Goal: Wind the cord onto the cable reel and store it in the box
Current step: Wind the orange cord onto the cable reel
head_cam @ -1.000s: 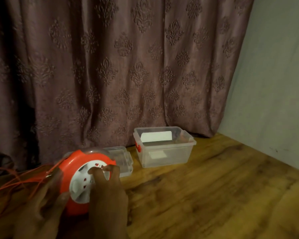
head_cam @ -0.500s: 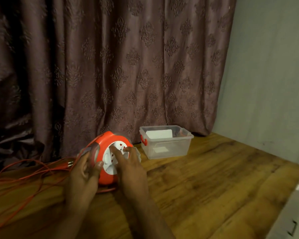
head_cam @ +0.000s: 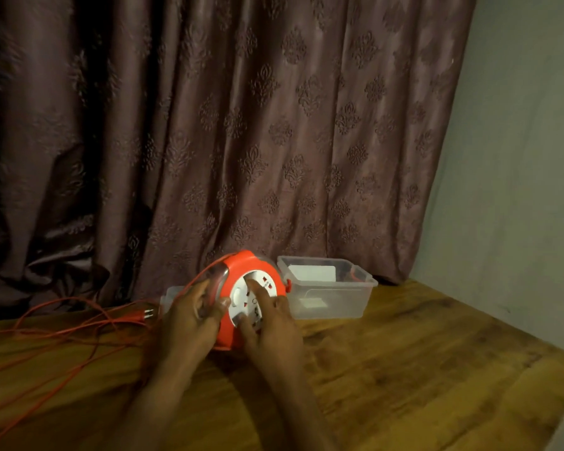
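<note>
An orange cable reel (head_cam: 241,266) with a white socket face stands upright on the wooden surface. My left hand (head_cam: 192,317) grips its left rim and clear side. My right hand (head_cam: 271,327) rests its fingers on the white face. Loose orange cord (head_cam: 62,330) sprawls in loops to the left, its plug (head_cam: 142,315) lying just left of my left hand. The clear plastic box (head_cam: 332,296) sits open right behind the reel on its right, with a white label inside.
A clear lid (head_cam: 171,294) lies behind my left hand, mostly hidden. A patterned brown curtain (head_cam: 241,125) hangs along the back. A grey wall (head_cam: 518,190) bounds the right side. Bare wood surface (head_cam: 420,369) extends to the right and front.
The view swung, so the reel and hands now sit nearer the middle of the frame and next to the box. Both hands stay on the reel; my right fingers have shifted across its white face.
</note>
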